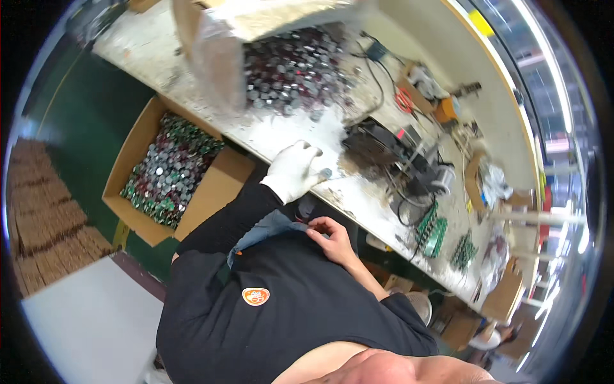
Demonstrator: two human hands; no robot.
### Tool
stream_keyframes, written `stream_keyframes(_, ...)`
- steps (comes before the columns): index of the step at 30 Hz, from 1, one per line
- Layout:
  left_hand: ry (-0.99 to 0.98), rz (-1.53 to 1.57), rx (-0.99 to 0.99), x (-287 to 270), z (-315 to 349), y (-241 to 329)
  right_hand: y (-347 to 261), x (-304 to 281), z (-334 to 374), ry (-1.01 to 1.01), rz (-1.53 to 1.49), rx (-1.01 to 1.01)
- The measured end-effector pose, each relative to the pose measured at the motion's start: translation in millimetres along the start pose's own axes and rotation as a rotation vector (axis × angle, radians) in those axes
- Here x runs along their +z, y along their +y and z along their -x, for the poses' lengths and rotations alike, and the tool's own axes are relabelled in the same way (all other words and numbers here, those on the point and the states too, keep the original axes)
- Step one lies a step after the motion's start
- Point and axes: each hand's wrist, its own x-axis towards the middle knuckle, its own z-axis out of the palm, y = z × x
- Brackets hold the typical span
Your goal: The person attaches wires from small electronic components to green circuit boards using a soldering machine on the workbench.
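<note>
My left hand (291, 171), in a white glove, is over the front edge of the worktable (268, 134). Its fingers are loosely bent and the thumb stands apart, with a grey-blue tip that may be a stain. I make out nothing held in it. My bare right hand (331, 240) is close to my body, below the table edge. Its thumb and fingers pinch the end of a blue-grey cloth (272, 229) lying along my waist. Beyond the gloved hand, a heap of small round shiny pieces (294, 70), clear and dark red, spills onto the tabletop.
Left of me, an open cardboard box (128, 192) holds green and clear round pieces. A plastic-lined carton (217, 70) stands by the heap. Right of it are a dark machine (390, 150) with cables, red-handled scissors (404, 100) and green strung pieces (432, 233).
</note>
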Motion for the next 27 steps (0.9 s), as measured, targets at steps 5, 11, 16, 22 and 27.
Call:
stream_keyframes(5,-0.210,-0.165,0.163,49,-18,15,23,-45,54,0.154,-0.149,0.108)
stream_keyframes(11,-0.059,0.000,0.244,45,-15,9,9,-130,95,0.558,-0.372,-0.045)
stream_keyframes(16,-0.003,0.335,-0.143,39,-15,-11,43,-220,113,1.403,0.102,-0.130)
stream_keyframes(22,0.230,0.441,-0.222,24,-25,-10,64,-281,132,1.364,0.844,0.244)
stream_keyframes(27,0.248,0.572,-0.389,17,-27,17,72,-279,131,1.473,0.754,0.159)
